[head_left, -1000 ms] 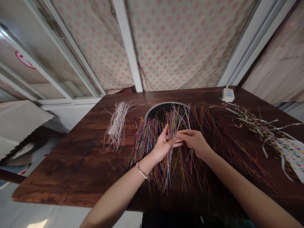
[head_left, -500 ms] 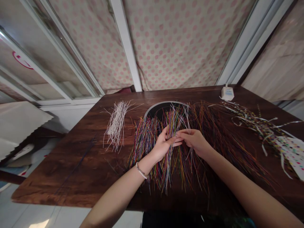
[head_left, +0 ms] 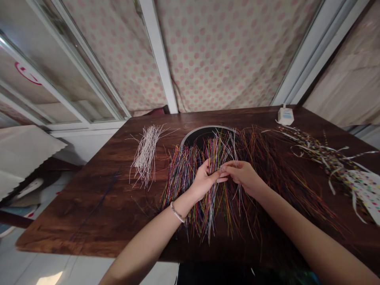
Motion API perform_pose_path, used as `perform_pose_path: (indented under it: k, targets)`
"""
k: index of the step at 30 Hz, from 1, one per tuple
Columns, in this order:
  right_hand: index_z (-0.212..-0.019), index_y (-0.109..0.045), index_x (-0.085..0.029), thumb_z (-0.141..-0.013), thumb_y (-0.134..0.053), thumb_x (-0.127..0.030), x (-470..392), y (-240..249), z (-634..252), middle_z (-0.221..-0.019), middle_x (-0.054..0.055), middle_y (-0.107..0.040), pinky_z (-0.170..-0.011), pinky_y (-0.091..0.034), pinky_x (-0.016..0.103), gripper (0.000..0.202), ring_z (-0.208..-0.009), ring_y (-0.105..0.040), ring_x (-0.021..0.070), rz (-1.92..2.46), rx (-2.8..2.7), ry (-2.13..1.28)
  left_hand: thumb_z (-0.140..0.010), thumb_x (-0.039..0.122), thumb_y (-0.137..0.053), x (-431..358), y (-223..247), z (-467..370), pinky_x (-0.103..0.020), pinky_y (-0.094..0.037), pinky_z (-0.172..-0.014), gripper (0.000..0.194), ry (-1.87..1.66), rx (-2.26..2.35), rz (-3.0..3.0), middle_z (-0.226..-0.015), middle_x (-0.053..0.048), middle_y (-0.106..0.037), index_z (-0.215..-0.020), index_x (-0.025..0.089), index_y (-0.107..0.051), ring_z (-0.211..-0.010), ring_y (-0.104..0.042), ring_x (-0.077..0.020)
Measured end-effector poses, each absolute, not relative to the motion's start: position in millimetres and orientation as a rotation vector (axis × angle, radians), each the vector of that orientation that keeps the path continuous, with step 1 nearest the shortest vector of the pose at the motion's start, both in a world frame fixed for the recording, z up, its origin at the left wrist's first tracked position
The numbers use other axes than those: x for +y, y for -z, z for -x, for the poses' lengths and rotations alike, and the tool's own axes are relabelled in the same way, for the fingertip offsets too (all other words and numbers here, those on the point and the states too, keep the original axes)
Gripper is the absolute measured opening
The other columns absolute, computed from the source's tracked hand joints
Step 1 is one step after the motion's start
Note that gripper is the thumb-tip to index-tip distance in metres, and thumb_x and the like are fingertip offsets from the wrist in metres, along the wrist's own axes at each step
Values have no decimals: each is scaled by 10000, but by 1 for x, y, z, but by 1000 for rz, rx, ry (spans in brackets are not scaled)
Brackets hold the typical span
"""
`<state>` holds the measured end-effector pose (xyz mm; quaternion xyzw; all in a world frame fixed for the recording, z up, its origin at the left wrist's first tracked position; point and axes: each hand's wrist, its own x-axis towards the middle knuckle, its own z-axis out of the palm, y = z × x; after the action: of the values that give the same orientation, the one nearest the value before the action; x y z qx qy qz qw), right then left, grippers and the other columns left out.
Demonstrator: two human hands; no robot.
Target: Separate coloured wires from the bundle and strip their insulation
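My left hand [head_left: 204, 180] is closed around a bundle of thin multicoloured wires [head_left: 213, 198], which stand out above and below its fingers. A beaded bracelet [head_left: 177, 212] circles that wrist. My right hand [head_left: 241, 174] meets it fingertip to fingertip, pinching a few pale strands [head_left: 235, 148] that rise above its fingers. More coloured wires [head_left: 181, 174] lie thickly under and beside both hands. They are spread over a round black tray with a grey rim [head_left: 190, 134], mostly hidden beneath them.
A pile of white wires [head_left: 146, 156] lies left on the dark wooden table [head_left: 97, 198]. Reddish-brown strands [head_left: 276, 178] fan out to the right. Beyond them are dotted ribbon strips [head_left: 329, 154] and a dotted white sheet [head_left: 365, 190]. A small white box [head_left: 285, 116] stands at the back right.
The hands keep almost the same pose and grip. The view has shifted very slightly; the wires and piles lie as before.
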<state>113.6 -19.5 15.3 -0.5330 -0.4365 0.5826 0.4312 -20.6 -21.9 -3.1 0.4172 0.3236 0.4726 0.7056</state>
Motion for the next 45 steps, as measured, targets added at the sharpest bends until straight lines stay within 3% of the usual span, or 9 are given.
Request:
perform_pose_path:
  k: [4,11,17,23,29,45]
  targets:
    - [-678,-600,-124,-600,-638,-266,-19,-14,-114,-437,-37,-504,-317,-118,174,166,-308,-238,6,1329,-1079,-1435,-653,188,-680,-22,4,21,-430,-473,-799,402,-1018,739,-926,-957,-100,-636,-997,137,-478,-848,-630,-230]
    - [-668,-578,-129,-583,-677,-293,-12,-16,-127,-362,-104,-297,-315,-118,178,210,-311,-195,9,1253,-944,-1347,-700,206,-649,-25,4,22,-442,-453,-822,400,-923,679,-933,-995,-176,-634,-1050,118,-476,-898,-617,-254]
    - [-687,-564,-135,-600,-665,-333,-12,-15,-126,-363,-112,-280,-322,-101,184,239,-306,-180,10,1265,-1004,-1400,-716,239,-632,-23,6,23,-409,-461,-823,292,-912,719,-949,-1008,-179,-630,-953,90,-550,-897,-620,-251]
    - [-684,-573,-127,-627,-632,-346,-18,-14,-115,-401,-81,-377,-333,-98,187,234,-317,-213,10,1320,-1179,-1407,-742,265,-604,-21,7,23,-390,-480,-783,260,-939,731,-912,-896,-141,-665,-933,94,-562,-813,-643,-221]
    - [-643,-525,-147,-621,-638,-364,-18,-16,-117,-349,-114,-284,-343,-93,194,246,-304,-184,14,1283,-1107,-1395,-751,298,-594,-20,7,25,-368,-481,-754,253,-914,741,-874,-865,-159,-669,-893,92,-554,-792,-646,-220]
    - [-626,-545,-135,-605,-652,-360,-17,-11,-118,-364,-99,-315,-345,-118,194,250,-328,-202,20,1277,-1131,-1293,-697,272,-646,-20,5,28,-297,-475,-715,216,-834,760,-841,-748,-101,-676,-802,86,-611,-704,-643,-164]
